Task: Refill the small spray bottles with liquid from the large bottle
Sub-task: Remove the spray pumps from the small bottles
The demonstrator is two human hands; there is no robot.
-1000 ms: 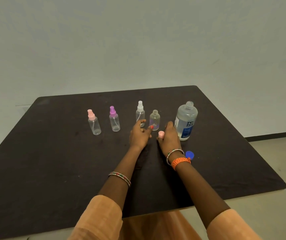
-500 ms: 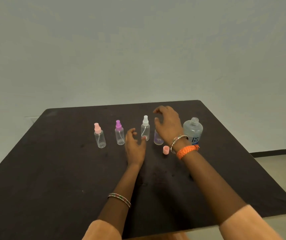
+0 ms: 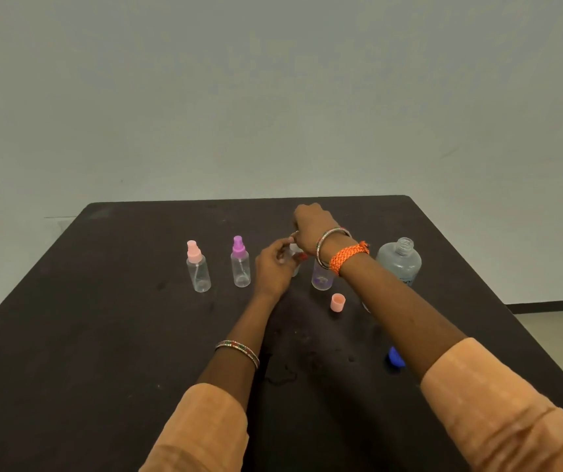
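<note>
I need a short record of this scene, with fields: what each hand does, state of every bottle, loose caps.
left hand: holds the body of the white-topped spray bottle
right hand: grips that bottle's top from above
pink-topped bottle: upright, closed, untouched
purple-topped bottle: upright, closed, untouched
fourth small bottle: upright, partly hidden by the right wrist
large bottle: upright, no cap
pink cap: loose on the table
blue cap: loose, beside the right forearm

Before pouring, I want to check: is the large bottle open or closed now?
Open. The large bottle stands upright, its bare threaded neck showing with no cap on it.
</note>
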